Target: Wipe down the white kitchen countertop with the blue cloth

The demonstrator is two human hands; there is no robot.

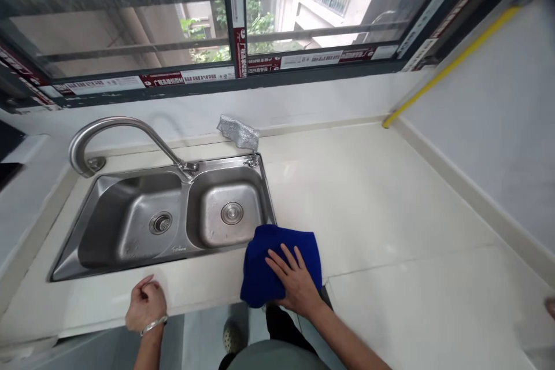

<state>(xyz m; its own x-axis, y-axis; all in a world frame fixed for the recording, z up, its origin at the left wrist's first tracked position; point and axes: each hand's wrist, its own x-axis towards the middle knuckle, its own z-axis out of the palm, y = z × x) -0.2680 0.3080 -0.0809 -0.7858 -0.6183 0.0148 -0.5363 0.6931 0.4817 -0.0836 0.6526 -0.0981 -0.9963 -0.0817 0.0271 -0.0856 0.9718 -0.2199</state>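
Note:
A blue cloth (277,260) lies on the white countertop at the front edge, partly over the right front corner of the sink. My right hand (297,283) rests flat on it, fingers spread; the thumb is mostly hidden by the cloth's front edge. My left hand (146,303), with a silver bracelet (154,325) at the wrist, sits at the counter's front edge before the sink. Its fingers are curled in and nothing shows in them. The steel double sink (184,208) is just beyond both hands.
A curved faucet (125,121) arches over the left basin. Behind the right basin, a silvery-grey cloth (239,132) lies against the wall. White countertop (368,196) stretches right to a wall with a yellow pipe (451,69). A barred window spans the back.

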